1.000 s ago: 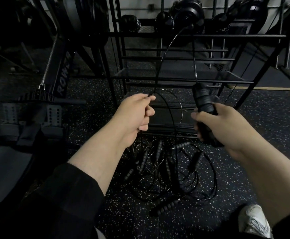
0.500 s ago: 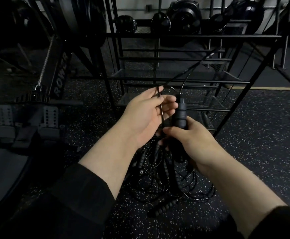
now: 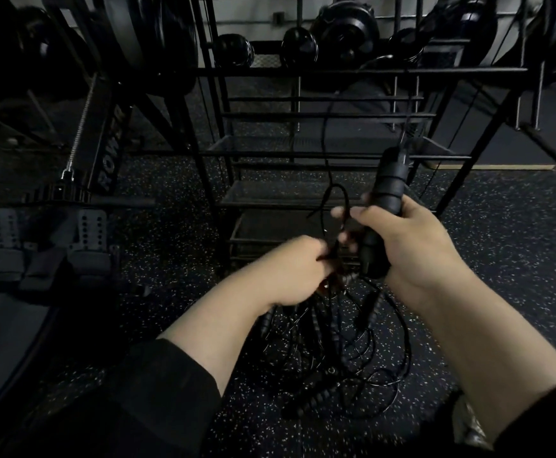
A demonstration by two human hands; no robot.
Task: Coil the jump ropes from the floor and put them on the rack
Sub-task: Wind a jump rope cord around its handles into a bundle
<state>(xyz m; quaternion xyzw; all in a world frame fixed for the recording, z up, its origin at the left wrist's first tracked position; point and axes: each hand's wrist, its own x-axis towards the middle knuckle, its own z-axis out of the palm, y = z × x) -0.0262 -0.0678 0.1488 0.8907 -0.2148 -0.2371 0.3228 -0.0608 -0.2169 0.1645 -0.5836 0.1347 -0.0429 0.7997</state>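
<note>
My right hand (image 3: pixel 412 246) grips the black ribbed handles (image 3: pixel 385 193) of a jump rope, held upright in front of the rack (image 3: pixel 336 72). A thin black cord loop (image 3: pixel 336 200) passes under my right thumb and rises toward the rack's upper shelf. My left hand (image 3: pixel 289 272) sits lower and to the left, fingers curled round the cord just below the loop. Under both hands a tangled pile of jump ropes (image 3: pixel 329 345) with several black handles lies on the speckled floor.
The black metal rack has mesh shelves (image 3: pixel 303 196) low down and dark round weights (image 3: pixel 298 49) on top. A rowing machine with foot plates (image 3: pixel 85 233) stands at the left. A shoe (image 3: pixel 471 424) shows at the lower right.
My right hand has lifted the handles up and to the right. My left hand has dropped lower and closed on the cord, leaving a fresh loop at my right thumb.
</note>
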